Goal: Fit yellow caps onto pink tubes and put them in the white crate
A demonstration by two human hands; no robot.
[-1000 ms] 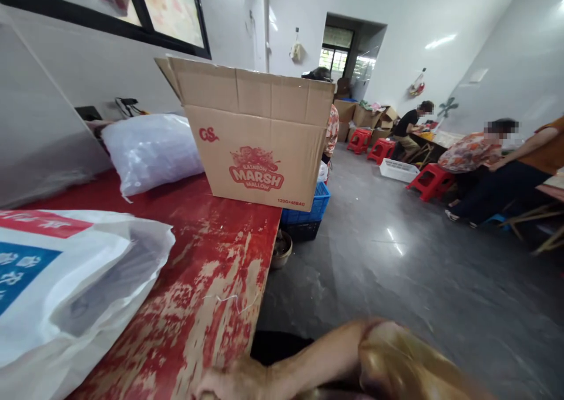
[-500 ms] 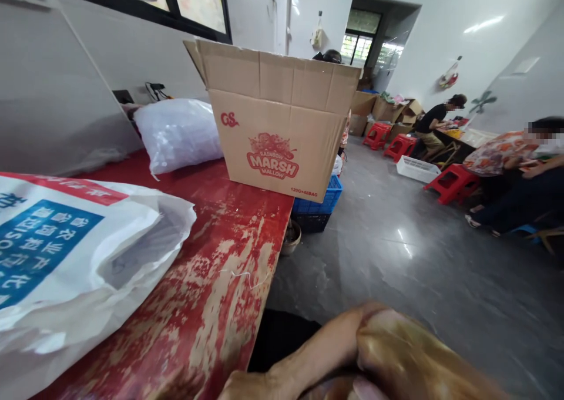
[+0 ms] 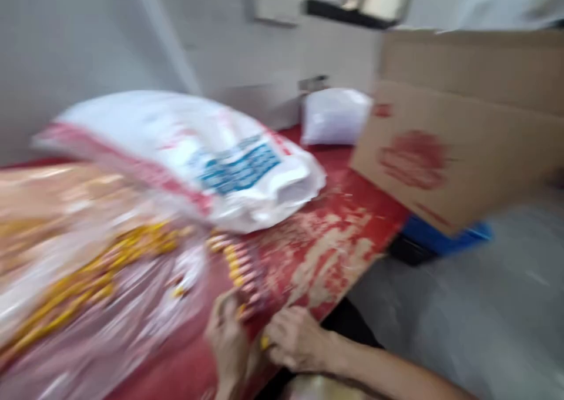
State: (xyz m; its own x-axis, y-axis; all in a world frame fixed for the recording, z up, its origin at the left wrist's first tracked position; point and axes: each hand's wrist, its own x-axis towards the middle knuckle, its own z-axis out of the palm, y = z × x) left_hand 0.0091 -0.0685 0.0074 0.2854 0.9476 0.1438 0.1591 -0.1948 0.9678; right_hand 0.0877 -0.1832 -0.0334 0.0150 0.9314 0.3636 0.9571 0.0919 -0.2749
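Observation:
My left hand (image 3: 229, 335) is closed at the near end of a beaded string (image 3: 238, 265) of small yellow and pink pieces, which lies on the red table. Close to its right, my right hand (image 3: 297, 338) is curled shut, with a bit of a small yellow piece (image 3: 265, 342) showing at its fingertips. Motion blur hides the exact grip of both. Left of the hands, more yellow and pink strands (image 3: 127, 250) lie on clear plastic (image 3: 145, 329), some perhaps under it.
A white printed sack (image 3: 145, 124) lies along the back of the worn red table (image 3: 339, 241). Behind it sits a white plastic bag (image 3: 335, 115). A large cardboard carton (image 3: 476, 88) stands at the right, above a blue crate (image 3: 423, 231). Grey floor (image 3: 493, 306) extends beyond the table's edge.
My view has swung left, so the sack and carton appear farther right and the strands show. Both hands are now together at the table's edge; before, only one forearm and hand showed clearly, low down.

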